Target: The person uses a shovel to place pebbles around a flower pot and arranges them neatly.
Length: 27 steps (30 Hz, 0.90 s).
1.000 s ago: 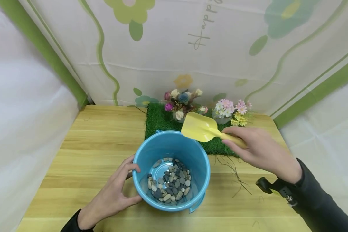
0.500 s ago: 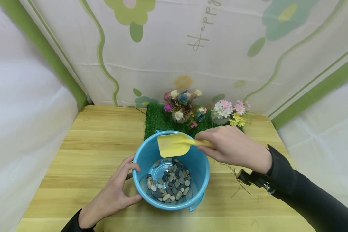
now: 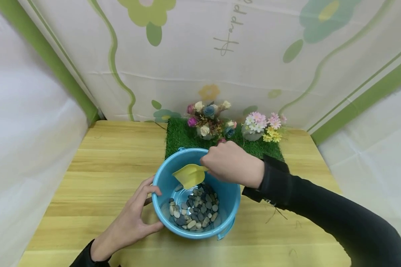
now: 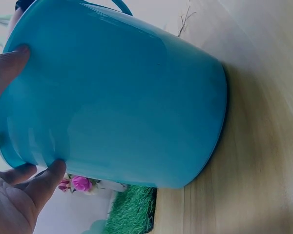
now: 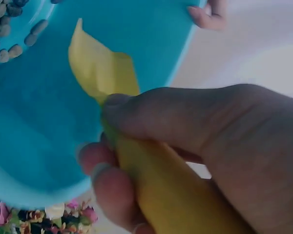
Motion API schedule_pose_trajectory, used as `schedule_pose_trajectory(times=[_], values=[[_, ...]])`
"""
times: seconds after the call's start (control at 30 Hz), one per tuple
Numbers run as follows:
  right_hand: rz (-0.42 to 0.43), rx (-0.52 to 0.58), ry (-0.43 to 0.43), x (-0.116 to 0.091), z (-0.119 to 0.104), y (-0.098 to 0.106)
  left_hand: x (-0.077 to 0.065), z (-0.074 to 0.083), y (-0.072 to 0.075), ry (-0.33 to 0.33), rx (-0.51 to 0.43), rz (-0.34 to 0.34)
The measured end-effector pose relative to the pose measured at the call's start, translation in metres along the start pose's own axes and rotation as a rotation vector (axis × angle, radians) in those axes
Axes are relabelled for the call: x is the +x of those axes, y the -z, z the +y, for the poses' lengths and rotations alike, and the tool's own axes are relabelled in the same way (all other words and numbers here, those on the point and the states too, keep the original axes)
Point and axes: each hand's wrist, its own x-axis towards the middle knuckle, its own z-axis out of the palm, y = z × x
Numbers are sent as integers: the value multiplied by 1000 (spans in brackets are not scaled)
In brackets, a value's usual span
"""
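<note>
A blue bucket (image 3: 160,218) stands on the wooden table, with grey, black and pale pebbles (image 3: 200,211) spread over its bottom. My left hand (image 3: 133,215) holds its left side, one fingertip hooked over the rim, the thumb and other fingers against the outer wall (image 4: 112,97). Gripped by its handle in my right hand (image 3: 232,163) is a yellow toy shovel (image 3: 190,175). Its blade is inside the bucket's mouth, tilted down above the pebbles and apart from them. In the right wrist view, thumb and fingers wrap the shovel's handle (image 5: 156,180); the blade carries nothing that I can see.
Behind the bucket lies a green turf mat (image 3: 177,137). Two pots of artificial flowers stand there, one with roses (image 3: 208,118), the other with pink, white and yellow blooms (image 3: 262,126). A printed curtain (image 3: 187,66) closes off the back. Thin dark twigs (image 3: 277,213) lie right of the bucket.
My right hand has moved left and brought the shovel from beyond the bucket's far right rim into its mouth, turning the blade downward. The left hand and bucket stay in place.
</note>
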Motion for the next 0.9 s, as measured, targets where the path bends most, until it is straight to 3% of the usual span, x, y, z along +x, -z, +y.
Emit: schedule_pose_trajectory(times=[0.2,0.43,0.9], values=[[-28,-79,34,12,-8,-9,1,1,0,-4,-3,-3],[-79,-84,45,19,-12,-18,0,2,0,20,-19,-8],[-116,-101,66,28,-19,-29,0,0,-1,-3,-26,1]])
